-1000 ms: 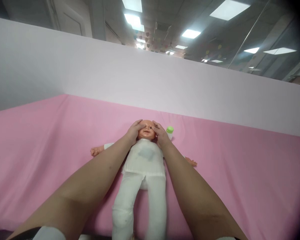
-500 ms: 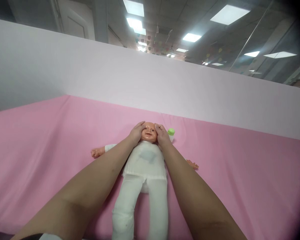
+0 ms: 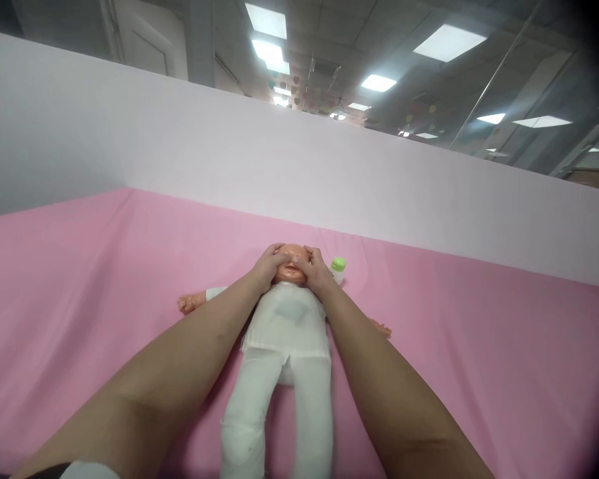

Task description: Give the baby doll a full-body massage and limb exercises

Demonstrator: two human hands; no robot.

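- Broadly, a pink sheet covers the whole work surface, and a pale partition wall rises behind it; the ceiling lights show above that.
- On the sheet lies a baby doll on its back, dressed in white, legs toward the camera, arms spread out to either side, head at the far end.
- The left hand rests on one side of the doll's face, fingers loosely spread and laid flat over the cheek and brow, clasping nothing.
- The right hand mirrors it on the other side, fingers likewise open and pressed lightly against the face; the two hands nearly meet over the nose, so little of the face shows between them.
- The step in hand looks like a stroking or wiping of the doll's face with both palms; going on with it would seem to call for light, even pressure and for keeping the head steady.
- Just beside the right hand, past the doll's head, stands a small bottle with a green cap, untouched.
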